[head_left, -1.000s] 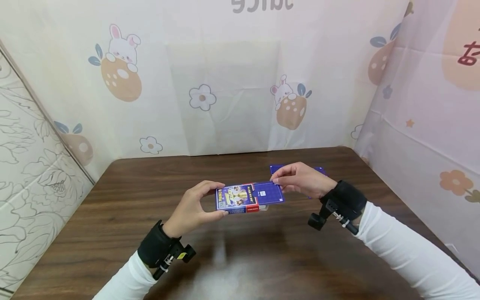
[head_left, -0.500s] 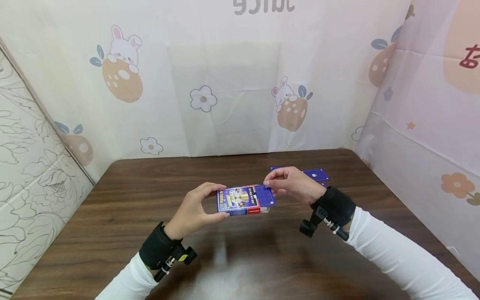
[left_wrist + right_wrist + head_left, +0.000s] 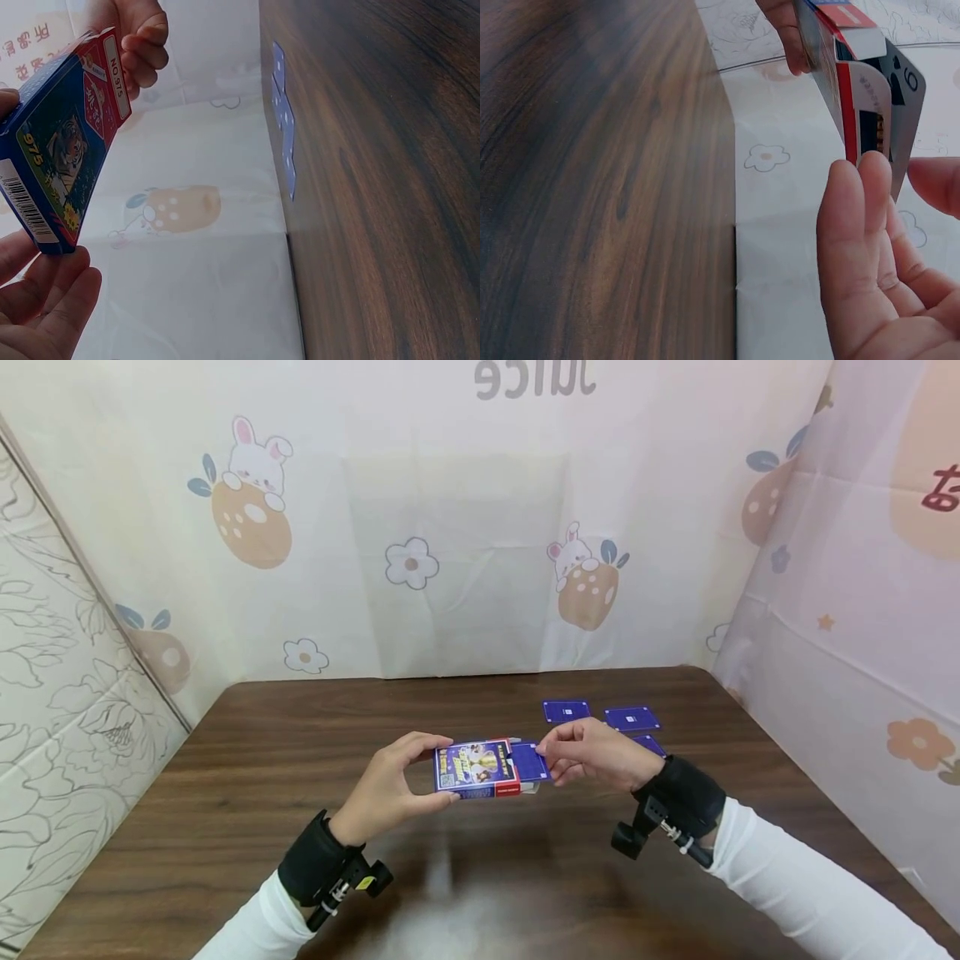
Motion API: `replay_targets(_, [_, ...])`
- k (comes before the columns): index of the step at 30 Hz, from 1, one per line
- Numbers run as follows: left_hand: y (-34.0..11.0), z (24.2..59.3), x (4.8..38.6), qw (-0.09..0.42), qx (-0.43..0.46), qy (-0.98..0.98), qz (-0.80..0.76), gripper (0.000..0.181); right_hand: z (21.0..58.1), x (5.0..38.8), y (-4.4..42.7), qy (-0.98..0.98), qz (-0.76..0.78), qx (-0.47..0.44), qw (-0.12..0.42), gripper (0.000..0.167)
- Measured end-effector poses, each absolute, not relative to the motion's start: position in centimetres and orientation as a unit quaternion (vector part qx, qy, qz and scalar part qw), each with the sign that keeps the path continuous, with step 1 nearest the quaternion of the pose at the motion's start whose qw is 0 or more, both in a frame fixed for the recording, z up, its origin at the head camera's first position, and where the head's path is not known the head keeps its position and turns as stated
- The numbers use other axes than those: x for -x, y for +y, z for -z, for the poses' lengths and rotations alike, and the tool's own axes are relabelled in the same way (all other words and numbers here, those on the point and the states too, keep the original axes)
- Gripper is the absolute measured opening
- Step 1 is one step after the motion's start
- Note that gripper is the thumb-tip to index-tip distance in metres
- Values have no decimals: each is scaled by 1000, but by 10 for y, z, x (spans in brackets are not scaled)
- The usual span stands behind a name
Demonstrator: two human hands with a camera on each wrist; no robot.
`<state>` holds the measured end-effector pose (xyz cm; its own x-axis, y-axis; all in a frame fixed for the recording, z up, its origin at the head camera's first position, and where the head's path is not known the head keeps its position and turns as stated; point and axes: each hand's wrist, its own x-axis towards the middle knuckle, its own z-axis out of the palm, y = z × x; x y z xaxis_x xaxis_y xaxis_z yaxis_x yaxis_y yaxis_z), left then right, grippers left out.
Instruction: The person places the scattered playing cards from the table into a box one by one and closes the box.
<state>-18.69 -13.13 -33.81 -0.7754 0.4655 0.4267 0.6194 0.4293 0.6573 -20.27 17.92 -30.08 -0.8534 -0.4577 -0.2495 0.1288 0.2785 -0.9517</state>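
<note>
In the head view my left hand [image 3: 393, 785] grips a small blue and red card box [image 3: 474, 768] by its long edges, thumb on the near side and fingers on the far side. A blue-backed playing card [image 3: 531, 762] sticks out of its right end. My right hand [image 3: 600, 753] pinches that card at its outer edge. The right wrist view shows the face of the playing card [image 3: 909, 94], with a black number and spade, beside the box's raised flap [image 3: 868, 105]. A tiger picture marks the box's underside [image 3: 67, 146] in the left wrist view.
Several blue-backed cards lie on the brown wooden table [image 3: 337, 718] behind my right hand, among them a left card [image 3: 566, 710] and a right card [image 3: 632, 719]; another card [image 3: 649, 744] is partly hidden by the hand. Printed cloth [image 3: 480, 635] hangs behind the table.
A second ago the playing card stuck out farther; it has slid left into the box with my right hand. My left hand keeps its grip. The cards on the table show more now.
</note>
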Motion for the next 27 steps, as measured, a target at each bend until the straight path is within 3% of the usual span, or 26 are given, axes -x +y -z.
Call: replay_targets(27, [-130,343,188,83,328,-836,432,57,307,200,156,838,507,141,144,28])
